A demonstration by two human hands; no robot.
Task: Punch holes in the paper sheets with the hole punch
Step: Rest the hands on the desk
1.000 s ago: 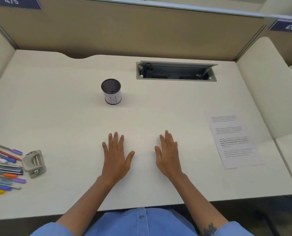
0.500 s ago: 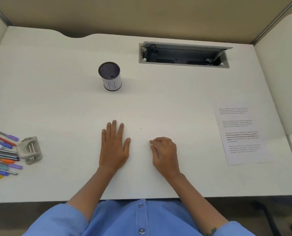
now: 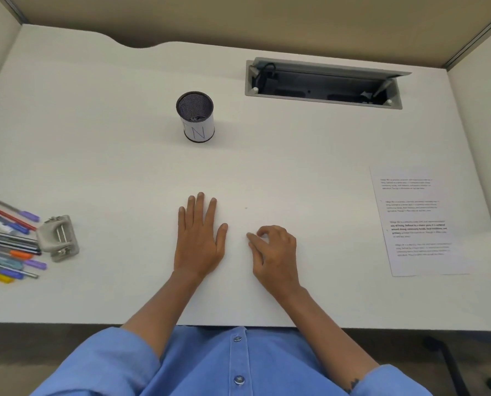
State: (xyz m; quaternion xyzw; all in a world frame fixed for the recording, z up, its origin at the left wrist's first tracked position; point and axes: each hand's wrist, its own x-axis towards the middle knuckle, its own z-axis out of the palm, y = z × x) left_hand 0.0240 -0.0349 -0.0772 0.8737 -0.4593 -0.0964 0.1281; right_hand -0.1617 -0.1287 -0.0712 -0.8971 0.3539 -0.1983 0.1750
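Note:
A grey metal hole punch (image 3: pixel 58 238) sits at the desk's left side, beside a pile of pens. A printed paper sheet (image 3: pixel 417 221) lies flat at the far right of the desk. My left hand (image 3: pixel 199 238) rests flat on the desk near the front middle, fingers spread, holding nothing. My right hand (image 3: pixel 274 254) is just to its right, fingers curled under with the thumb pointing left, and nothing is in it. Both hands are far from the punch and from the paper.
Several coloured pens (image 3: pixel 8 244) lie at the left edge. A mesh pen cup (image 3: pixel 196 117) marked N stands behind my hands. An open cable tray (image 3: pixel 323 84) is sunk into the white desk (image 3: pixel 124 172) at the back. Beige partitions wall three sides.
The camera tilted down and closer to the desk. My right hand went from flat with spread fingers to curled. My left hand stayed flat.

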